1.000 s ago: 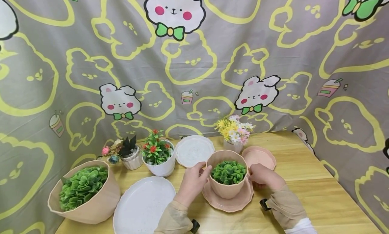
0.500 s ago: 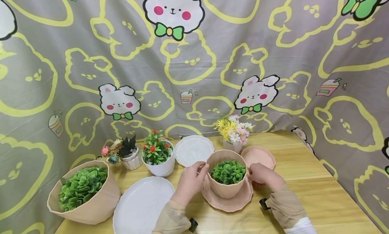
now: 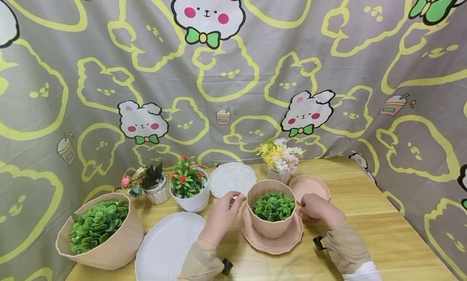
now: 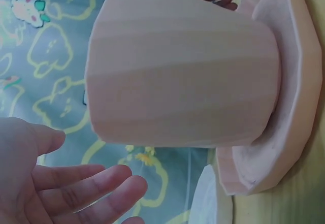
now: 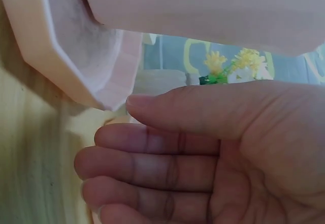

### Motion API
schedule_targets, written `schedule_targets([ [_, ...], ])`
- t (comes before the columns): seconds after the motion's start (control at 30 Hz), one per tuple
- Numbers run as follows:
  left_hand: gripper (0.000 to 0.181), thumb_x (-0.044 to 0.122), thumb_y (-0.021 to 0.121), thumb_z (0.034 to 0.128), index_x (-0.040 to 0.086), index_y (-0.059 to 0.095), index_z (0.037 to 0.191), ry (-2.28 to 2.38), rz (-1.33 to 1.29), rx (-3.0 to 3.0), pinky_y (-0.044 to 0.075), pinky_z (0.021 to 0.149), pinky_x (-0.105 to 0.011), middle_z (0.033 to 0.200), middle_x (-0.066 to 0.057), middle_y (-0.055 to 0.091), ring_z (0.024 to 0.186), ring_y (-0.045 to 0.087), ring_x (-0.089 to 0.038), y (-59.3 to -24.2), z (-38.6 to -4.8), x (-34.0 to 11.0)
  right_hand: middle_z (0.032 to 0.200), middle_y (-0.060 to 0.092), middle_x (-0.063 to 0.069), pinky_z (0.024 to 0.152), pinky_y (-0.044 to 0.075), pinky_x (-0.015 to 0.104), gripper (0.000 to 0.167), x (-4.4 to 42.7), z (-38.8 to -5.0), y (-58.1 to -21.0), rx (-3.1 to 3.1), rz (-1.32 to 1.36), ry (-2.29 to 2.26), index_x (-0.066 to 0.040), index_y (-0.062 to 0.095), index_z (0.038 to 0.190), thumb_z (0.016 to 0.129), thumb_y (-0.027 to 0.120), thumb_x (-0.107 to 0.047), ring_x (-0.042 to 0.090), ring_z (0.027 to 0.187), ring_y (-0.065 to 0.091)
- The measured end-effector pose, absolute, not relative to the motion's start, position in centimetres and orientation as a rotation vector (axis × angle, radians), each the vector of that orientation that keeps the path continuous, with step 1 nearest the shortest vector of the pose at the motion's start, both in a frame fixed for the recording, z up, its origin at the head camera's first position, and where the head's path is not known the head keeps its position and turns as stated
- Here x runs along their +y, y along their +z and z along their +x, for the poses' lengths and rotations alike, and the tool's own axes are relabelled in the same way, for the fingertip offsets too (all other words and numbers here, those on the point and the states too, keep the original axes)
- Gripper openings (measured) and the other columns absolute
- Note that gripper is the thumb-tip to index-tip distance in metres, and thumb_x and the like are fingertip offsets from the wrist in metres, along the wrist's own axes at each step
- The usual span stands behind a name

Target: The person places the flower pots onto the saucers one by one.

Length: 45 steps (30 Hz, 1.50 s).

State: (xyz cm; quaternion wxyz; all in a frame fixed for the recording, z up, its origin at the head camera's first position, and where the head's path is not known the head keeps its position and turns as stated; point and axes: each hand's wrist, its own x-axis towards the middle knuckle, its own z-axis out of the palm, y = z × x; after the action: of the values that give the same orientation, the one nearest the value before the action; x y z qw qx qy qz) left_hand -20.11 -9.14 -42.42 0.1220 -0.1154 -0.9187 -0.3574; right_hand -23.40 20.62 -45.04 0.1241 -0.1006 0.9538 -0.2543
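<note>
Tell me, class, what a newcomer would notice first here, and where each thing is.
Probably the cartoon curtain, which fills the background behind the table. Next, the small pot of green leaves, standing on a pink saucer between the left hand and right hand. At the table's left side, a bigger leafy pot stands beside a large white plate.

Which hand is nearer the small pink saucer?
Right: the right hand is in front of the small pink saucer; the left hand is left of the pot, farther away.
</note>
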Motion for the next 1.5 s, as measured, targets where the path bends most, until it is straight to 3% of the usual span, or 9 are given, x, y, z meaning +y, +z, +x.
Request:
schedule_targets([
  [0.27, 0.033, 0.038, 0.052, 0.1001, 0.013, 0.070, 0.110, -1.057, -0.300, -2.666, 0.047, 0.059, -0.023, 0.074, 0.003, 0.067, 0.061, 0.056, -0.003, -41.8, -20.2, -10.1, 0.050, 0.060, 0.010, 0.039, 0.042, 0.021, 0.026, 20.9, -23.2, -44.5, 2.778, -0.315, -0.777, -0.007, 0.052, 0.063, 0.088, 0.061, -0.005, 0.009, 0.038, 0.049],
  [0.63, 0.037, 0.040, 0.050, 0.1007, 0.011, 0.069, 0.113, -1.114, -0.248, -2.643, 0.049, 0.059, -0.023, 0.076, -0.001, 0.072, 0.064, 0.063, -0.003, -40.8, -20.0, -11.6, 0.049, 0.055, 0.003, 0.043, 0.042, 0.023, 0.026, 21.3, -23.0, -43.6, 2.804, -0.335, -0.722, -0.005, 0.055, 0.065, 0.090, 0.061, -0.009, 0.013, 0.042, 0.053],
  [1.03, 0.042, 0.045, 0.046, 0.1013, 0.013, 0.067, 0.118, -1.161, -0.115, -2.650, 0.053, 0.064, -0.027, 0.088, -0.004, 0.074, 0.072, 0.067, -0.008, -39.8, -19.8, -13.3, 0.053, 0.059, 0.010, 0.044, 0.040, 0.023, 0.024, 21.6, -22.7, -42.8, 2.817, -0.334, -0.719, -0.004, 0.056, 0.067, 0.090, 0.060, -0.008, 0.011, 0.043, 0.049],
  [1.5, 0.043, 0.044, 0.046, 0.1014, 0.011, 0.067, 0.119, -1.168, -0.086, -2.634, 0.054, 0.064, -0.029, 0.091, -0.008, 0.075, 0.072, 0.069, -0.010, -39.4, -19.8, -14.0, 0.052, 0.052, 0.001, 0.046, 0.041, 0.024, 0.028, 22.3, -22.5, -42.1, 2.829, -0.318, -0.740, -0.005, 0.053, 0.064, 0.091, 0.061, -0.010, 0.011, 0.045, 0.047],
])
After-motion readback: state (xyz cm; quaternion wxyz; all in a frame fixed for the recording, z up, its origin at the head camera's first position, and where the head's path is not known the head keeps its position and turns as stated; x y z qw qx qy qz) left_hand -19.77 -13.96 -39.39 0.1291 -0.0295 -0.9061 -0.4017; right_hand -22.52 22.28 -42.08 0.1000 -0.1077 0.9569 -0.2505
